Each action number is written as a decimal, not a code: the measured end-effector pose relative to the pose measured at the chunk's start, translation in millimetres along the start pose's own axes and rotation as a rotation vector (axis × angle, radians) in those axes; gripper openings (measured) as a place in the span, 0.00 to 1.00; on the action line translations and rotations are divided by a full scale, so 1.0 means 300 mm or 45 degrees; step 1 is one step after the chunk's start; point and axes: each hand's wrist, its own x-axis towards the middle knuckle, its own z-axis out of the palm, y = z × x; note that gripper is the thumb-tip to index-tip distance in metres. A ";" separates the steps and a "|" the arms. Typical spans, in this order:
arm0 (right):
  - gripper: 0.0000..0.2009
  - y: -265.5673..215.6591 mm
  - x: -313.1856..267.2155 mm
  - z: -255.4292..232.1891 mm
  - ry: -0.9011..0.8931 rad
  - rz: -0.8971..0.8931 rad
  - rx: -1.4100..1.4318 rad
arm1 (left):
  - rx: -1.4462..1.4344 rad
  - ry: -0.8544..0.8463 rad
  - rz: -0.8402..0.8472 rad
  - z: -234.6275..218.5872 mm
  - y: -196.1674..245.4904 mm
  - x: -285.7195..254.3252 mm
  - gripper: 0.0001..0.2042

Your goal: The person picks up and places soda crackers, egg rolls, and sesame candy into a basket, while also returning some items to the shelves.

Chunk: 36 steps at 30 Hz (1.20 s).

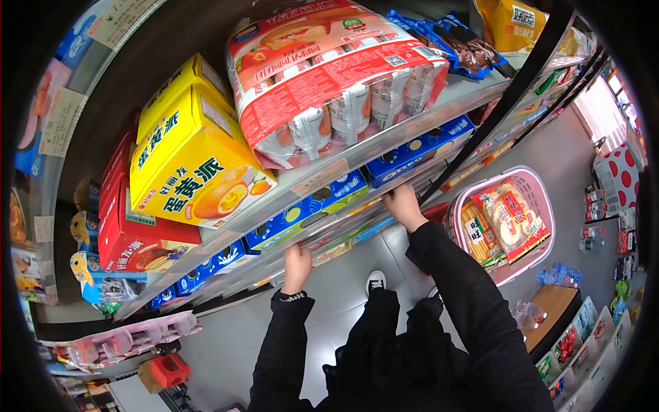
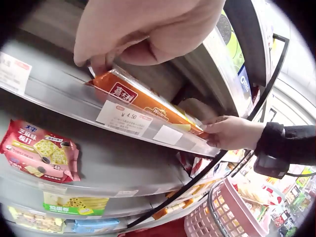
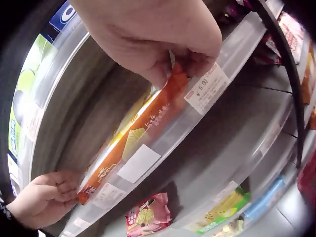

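A long orange wafer packet [image 3: 118,150] lies along a shelf behind the clear price strip [image 2: 128,118]. At one end, the thumb and fingers of my right hand [image 1: 405,206] pinch its corner, seen close in the right wrist view. My left hand [image 1: 297,268] holds the opposite end, its fingers curled at the packet's edge in the left wrist view. In the head view the packet is hidden under the shelf above, where blue Oreo boxes [image 1: 419,151] stand.
Yellow pie boxes [image 1: 199,165] and a big red-and-white multipack [image 1: 336,82] fill the top shelf. A pink basket [image 1: 535,180] with snack bags is at my right. Lower down lies a pink cracker bag [image 2: 42,150]. A black shelf post [image 1: 480,130] stands beside my right hand.
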 end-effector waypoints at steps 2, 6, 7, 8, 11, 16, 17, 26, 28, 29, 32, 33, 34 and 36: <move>0.10 0.001 0.014 -0.005 0.024 -0.019 -0.027 | 0.066 0.025 0.066 -0.009 0.025 -0.006 0.18; 0.10 0.022 0.021 -0.025 0.014 -0.063 -0.078 | 0.022 0.033 0.155 -0.006 0.063 -0.028 0.16; 0.10 0.017 0.018 -0.035 0.008 -0.024 -0.030 | 0.020 0.032 0.147 -0.004 0.076 -0.040 0.16; 0.10 0.012 0.011 -0.041 0.000 -0.018 -0.032 | 0.030 0.089 0.176 -0.003 0.088 -0.056 0.16; 0.14 -0.042 -0.037 -0.080 0.256 -0.283 -0.065 | 0.136 0.336 0.275 -0.035 0.125 -0.128 0.17; 0.14 -0.085 -0.262 -0.068 -0.184 -0.367 0.018 | -0.171 0.241 0.041 -0.070 -0.028 -0.317 0.18; 0.14 -0.073 -0.297 -0.040 -0.350 -0.320 0.040 | -0.214 0.024 -0.118 -0.053 -0.088 -0.330 0.18; 0.21 0.061 -0.332 0.479 -0.516 0.066 0.265 | 0.077 -0.020 -0.491 0.050 -0.475 -0.162 0.22; 0.21 0.078 -0.305 0.626 -0.425 0.104 0.285 | 0.285 0.014 -0.537 0.060 -0.562 -0.115 0.22; 0.21 0.081 -0.295 0.672 -0.380 0.116 0.287 | 0.295 0.101 -0.447 0.066 -0.614 -0.102 0.19; 0.17 0.043 -0.258 0.692 -0.475 0.200 0.424 | -0.063 0.046 -0.566 0.037 -0.548 -0.050 0.17; 0.12 0.045 -0.263 0.711 -0.295 0.041 0.290 | -0.062 0.017 -0.571 0.024 -0.532 -0.037 0.17; 0.13 0.051 -0.255 0.727 -0.411 0.165 0.282 | -0.013 -0.029 -0.613 0.015 -0.514 -0.026 0.19; 0.15 0.057 -0.237 0.738 -0.428 0.243 0.579 | -0.026 0.128 -0.541 0.038 -0.626 -0.015 0.17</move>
